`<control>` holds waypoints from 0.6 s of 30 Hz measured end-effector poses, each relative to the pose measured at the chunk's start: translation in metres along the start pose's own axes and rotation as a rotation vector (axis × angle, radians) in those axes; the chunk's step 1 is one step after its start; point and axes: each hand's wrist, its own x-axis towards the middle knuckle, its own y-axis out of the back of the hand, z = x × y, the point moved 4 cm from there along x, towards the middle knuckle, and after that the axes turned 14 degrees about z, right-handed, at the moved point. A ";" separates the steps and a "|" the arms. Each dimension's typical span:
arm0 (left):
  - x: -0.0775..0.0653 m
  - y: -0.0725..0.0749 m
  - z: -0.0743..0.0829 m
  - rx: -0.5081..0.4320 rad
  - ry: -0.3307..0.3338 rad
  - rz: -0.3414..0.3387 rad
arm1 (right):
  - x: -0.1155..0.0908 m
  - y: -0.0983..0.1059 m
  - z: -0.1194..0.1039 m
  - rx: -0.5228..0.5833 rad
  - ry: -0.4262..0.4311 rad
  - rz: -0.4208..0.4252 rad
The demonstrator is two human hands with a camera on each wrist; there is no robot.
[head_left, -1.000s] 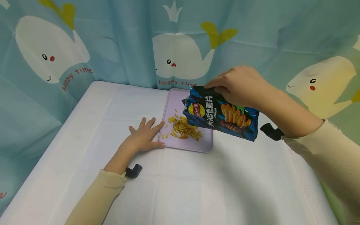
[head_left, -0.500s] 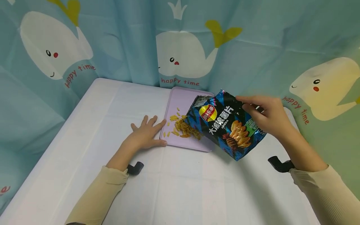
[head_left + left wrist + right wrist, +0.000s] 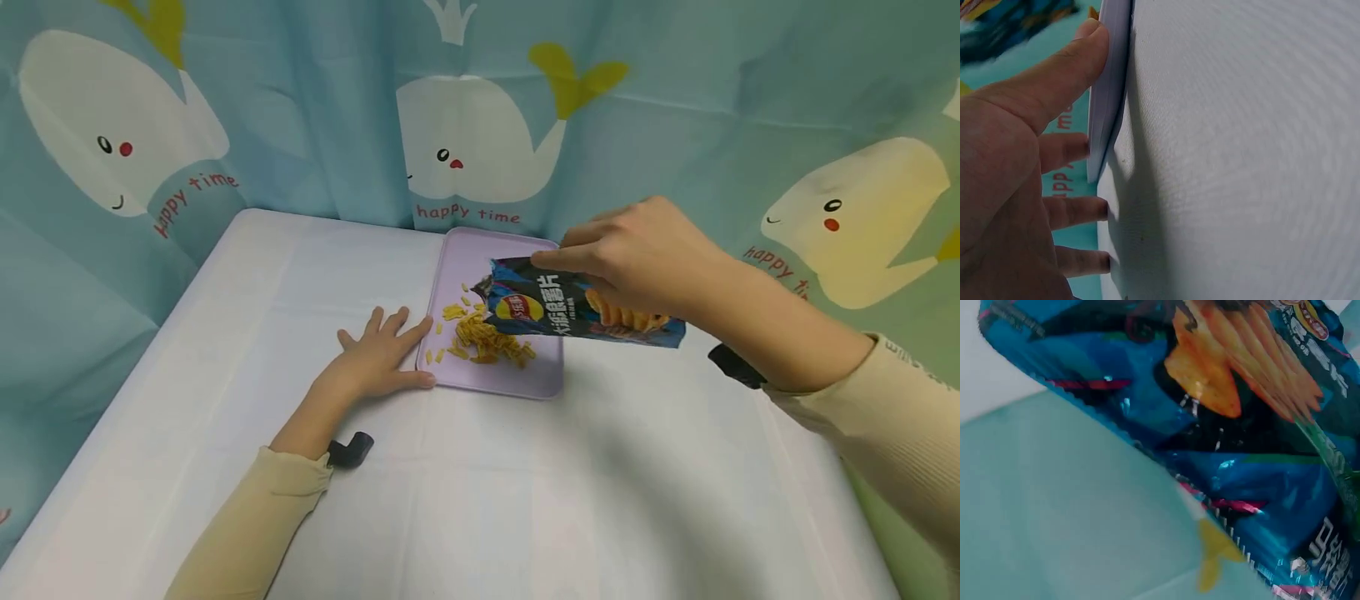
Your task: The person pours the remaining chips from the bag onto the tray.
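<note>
My right hand [image 3: 637, 254] grips a dark blue bag of potato chips [image 3: 558, 312] by its upper edge. The bag lies nearly on its side above a lilac tray [image 3: 480, 246], its torn mouth pointing left. A heap of broken yellow chips [image 3: 487, 337] covers the tray's middle, with loose bits to the left. Fingers spread, my left hand [image 3: 375, 362] rests at the tray's left edge; its thumb touches the tray wall [image 3: 1113, 94] in the left wrist view. The printed bag front [image 3: 1147, 412] fills much of the right wrist view, where the right hand cannot be made out.
A white cloth [image 3: 465, 500] covers the table beneath the tray. Behind it hangs a blue curtain [image 3: 337, 108] with whale prints, close to the tray's far edge. Dark wrist mounts [image 3: 351, 450] stick out at both sleeves.
The bag turned mouth-down toward the tray's front half a second ago, then swung back up to nearly level as my right hand moved left and up. My left hand stayed at the tray.
</note>
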 end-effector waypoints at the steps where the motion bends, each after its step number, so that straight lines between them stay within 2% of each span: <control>1: -0.001 0.000 -0.001 -0.004 -0.004 0.006 | 0.009 -0.001 -0.002 -0.008 0.017 -0.020; 5: -0.001 -0.001 0.000 -0.011 -0.016 0.020 | 0.035 -0.004 -0.002 -0.015 0.004 -0.092; 9: -0.001 0.000 0.002 -0.010 -0.012 0.013 | 0.046 -0.005 0.003 -0.015 -0.033 -0.162; 14: -0.002 0.000 0.002 -0.005 -0.001 0.006 | 0.047 -0.007 0.006 -0.024 -0.040 -0.183; 18: -0.001 0.001 0.001 -0.002 0.002 0.006 | 0.038 -0.007 0.009 -0.039 -0.065 -0.188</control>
